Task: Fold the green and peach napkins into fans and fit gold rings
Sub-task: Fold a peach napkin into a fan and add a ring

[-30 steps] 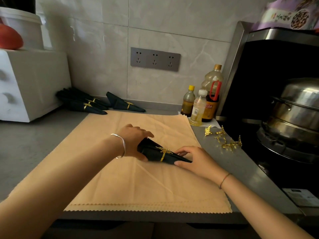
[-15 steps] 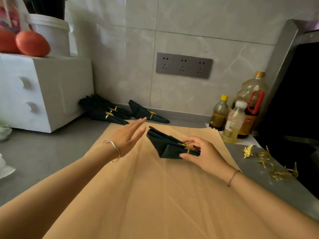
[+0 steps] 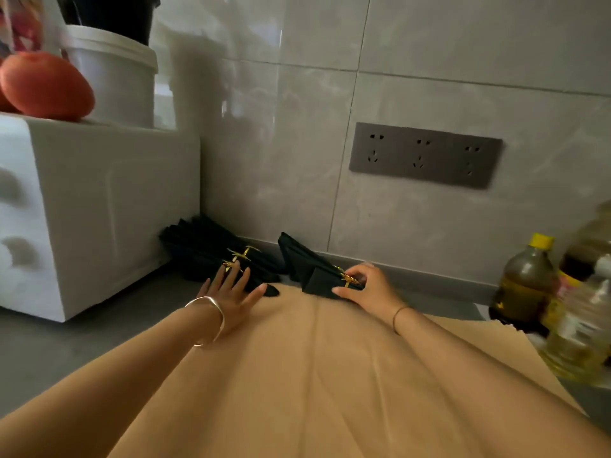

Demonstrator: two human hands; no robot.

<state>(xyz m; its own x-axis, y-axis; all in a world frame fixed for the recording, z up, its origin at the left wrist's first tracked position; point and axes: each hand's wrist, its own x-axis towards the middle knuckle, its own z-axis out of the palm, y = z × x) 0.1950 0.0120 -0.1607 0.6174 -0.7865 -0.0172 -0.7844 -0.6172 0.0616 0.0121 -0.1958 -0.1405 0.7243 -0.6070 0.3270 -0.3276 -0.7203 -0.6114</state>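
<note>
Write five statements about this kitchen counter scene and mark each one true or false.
1. The right hand grips a folded green napkin that wears a gold ring. True.
2. The left hand pinches a loose ring. False: its fingers are straight and spread over the pile of ringed napkins.
3. The peach napkin is folded into a fan. False: it lies spread flat on the counter.
4. A socket panel is set into the wall. True.
5. The orange-red fruit lies on the peach napkin. False: it sits on the white drawer box.
</note>
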